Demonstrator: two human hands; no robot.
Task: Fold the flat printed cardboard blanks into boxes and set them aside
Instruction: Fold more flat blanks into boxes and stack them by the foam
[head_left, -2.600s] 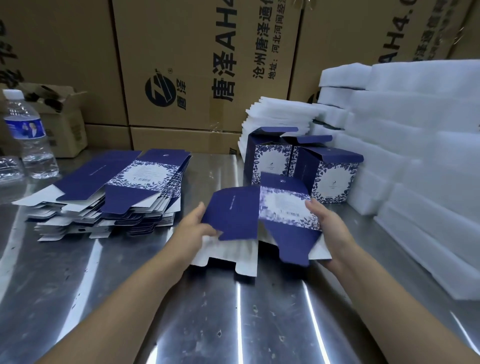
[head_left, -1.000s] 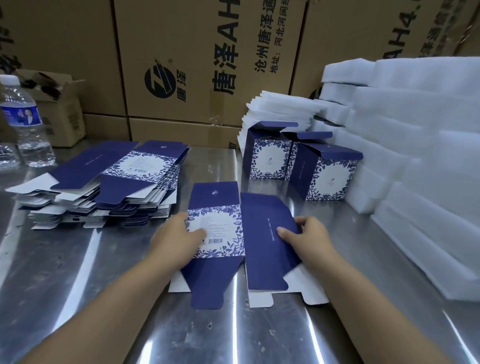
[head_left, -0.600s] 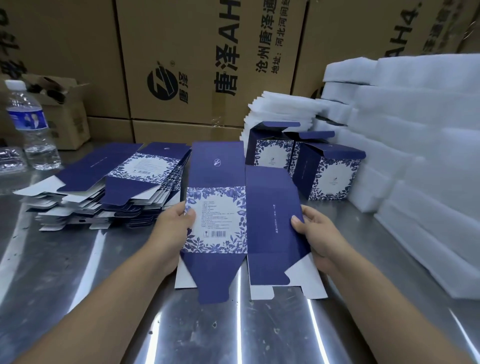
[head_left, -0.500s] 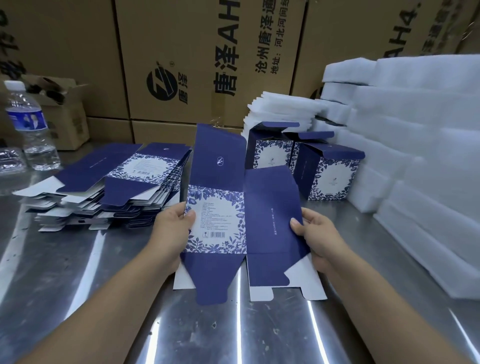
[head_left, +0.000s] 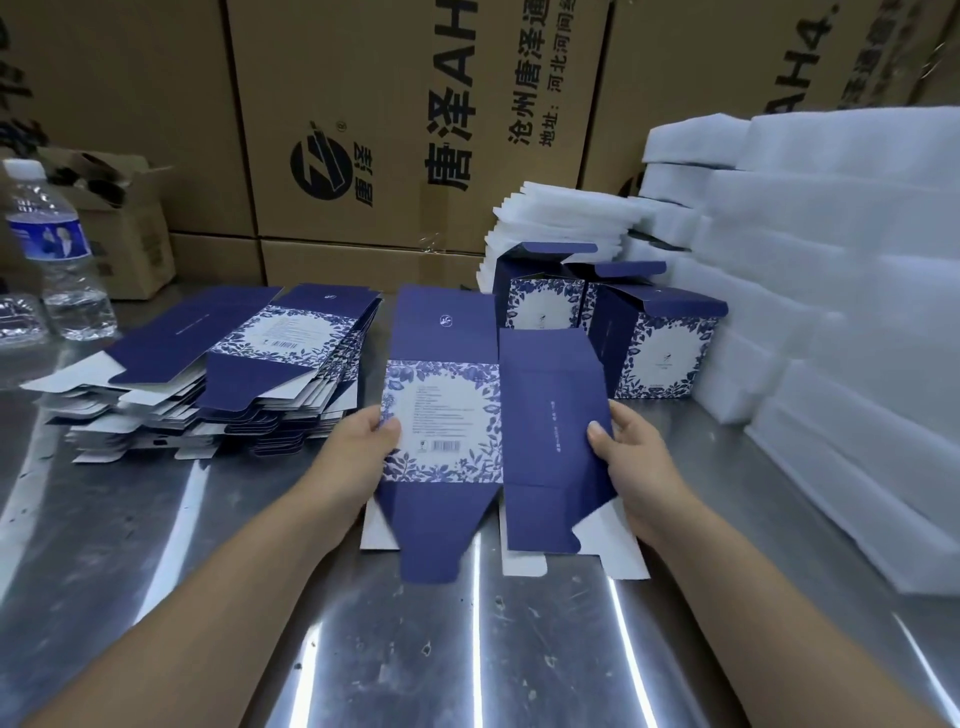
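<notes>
I hold one flat blue cardboard blank (head_left: 467, 415) with a white floral label panel, raised off the steel table (head_left: 467, 649) in front of me. My left hand (head_left: 358, 457) grips its left edge beside the label. My right hand (head_left: 631, 462) grips the right edge of the plain blue panel, thumb on top. Its flaps hang toward me. A stack of flat blanks (head_left: 228, 374) lies to the left. Three folded blue boxes (head_left: 649, 338) stand behind the blank, their top flaps open.
White foam sheets (head_left: 831, 312) are piled high along the right side and a smaller white stack (head_left: 561, 218) stands behind the boxes. A water bottle (head_left: 57, 260) stands at far left. Big brown cartons (head_left: 389, 130) wall off the back.
The blank lay on the table a second ago; both hands have lifted it and tilted it up toward me, shifting grip to its side edges.
</notes>
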